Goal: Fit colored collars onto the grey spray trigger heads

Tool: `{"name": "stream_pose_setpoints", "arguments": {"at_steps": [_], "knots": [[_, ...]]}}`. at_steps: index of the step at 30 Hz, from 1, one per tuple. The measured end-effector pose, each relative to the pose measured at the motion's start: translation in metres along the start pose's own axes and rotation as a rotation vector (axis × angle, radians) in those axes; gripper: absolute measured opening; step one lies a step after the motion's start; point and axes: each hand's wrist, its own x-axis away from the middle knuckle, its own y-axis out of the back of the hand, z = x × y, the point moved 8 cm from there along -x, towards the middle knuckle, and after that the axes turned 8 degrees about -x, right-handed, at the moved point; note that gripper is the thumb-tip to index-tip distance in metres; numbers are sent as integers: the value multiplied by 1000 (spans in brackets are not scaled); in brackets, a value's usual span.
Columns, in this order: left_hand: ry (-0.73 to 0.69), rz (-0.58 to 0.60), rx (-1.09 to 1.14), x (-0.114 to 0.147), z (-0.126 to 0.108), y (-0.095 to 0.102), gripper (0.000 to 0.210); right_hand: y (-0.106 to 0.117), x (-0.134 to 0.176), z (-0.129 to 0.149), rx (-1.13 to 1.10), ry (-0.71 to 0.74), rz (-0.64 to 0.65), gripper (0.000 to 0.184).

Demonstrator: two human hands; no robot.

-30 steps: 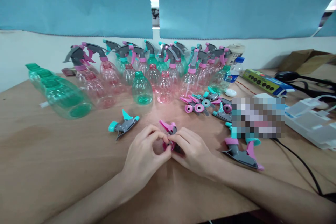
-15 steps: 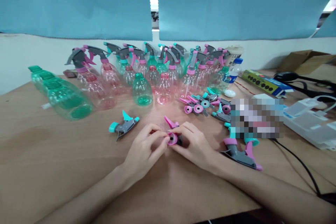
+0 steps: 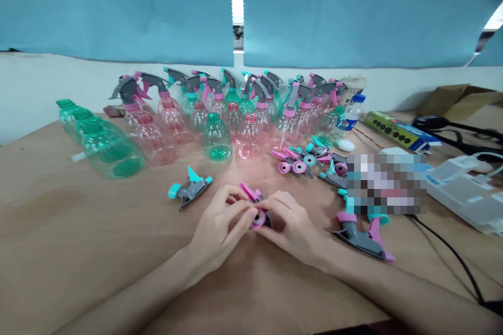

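Both hands meet at the front of the table around a grey and pink trigger spray head (image 3: 258,219), its round collar opening facing me and its pink trigger pointing up and left. My left hand (image 3: 222,222) pinches the collar, the thumb lying over part of the opening. My right hand (image 3: 293,227) is closed on the grey body from the other side; its fingers partly hide it. Left of them lies a grey and teal spray head (image 3: 191,190). Near my right forearm rests another grey and pink spray head (image 3: 359,238).
Beyond my hands stand a green bottle (image 3: 217,138), a pink bottle (image 3: 250,138) and rows of bottles with spray heads. Green bottles (image 3: 112,154) lean at left. Loose spray heads (image 3: 298,167), a drink bottle (image 3: 351,115), a clear plastic case (image 3: 467,193) and a black cable (image 3: 448,243) are at right.
My left thumb and fingers have shifted over the collar, covering more of its opening. The held spray head is slightly lower and tilted. The whole view has shifted a little.
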Motion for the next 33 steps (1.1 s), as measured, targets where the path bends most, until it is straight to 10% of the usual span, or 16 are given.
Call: {"name": "stream_pose_setpoints", "arguments": {"at_steps": [22,33], "knots": [[145,46,0,10,13,-9,32,16,-36,-9,368,120,-26,19],[137,192,-179,9,21,-26,16,-47,-108,13,410,207,252,20]]}}
